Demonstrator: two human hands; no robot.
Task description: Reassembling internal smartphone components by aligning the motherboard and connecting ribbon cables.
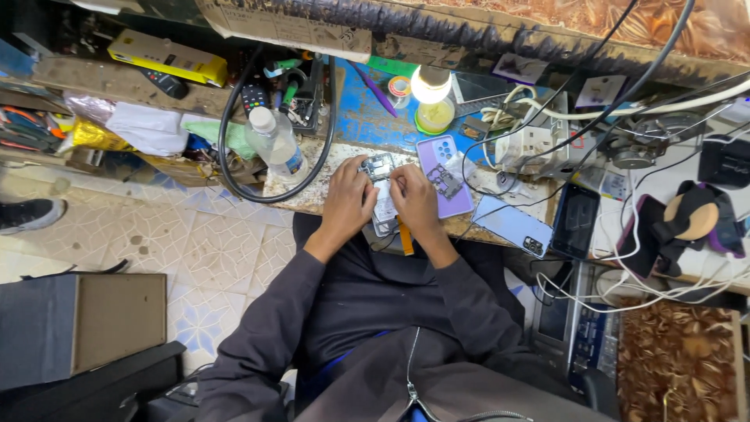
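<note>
Right at the edge of the workbench point(312, 195), both hands are on an opened phone point(380, 191) lying with its insides showing. The left hand point(348, 199) is curled over the phone's left side, fingers bent down and pressing on it. The right hand point(414, 199) is closed over its right side, fingertips drawn together near the upper part; what they pinch, if anything, I cannot tell, since the knuckles hide it. An orange strip point(405, 237) sticks out below the right hand. Just right of that hand lies a purple phone back point(443, 173) with a small metal frame resting on it, and further right a pale blue phone point(513, 225) face down. Left of the left hand runs a loop of black cable point(234, 168), with a clear plastic bottle point(275, 141) inside it. Beyond the hands glows a small lamp point(430, 84).
</note>
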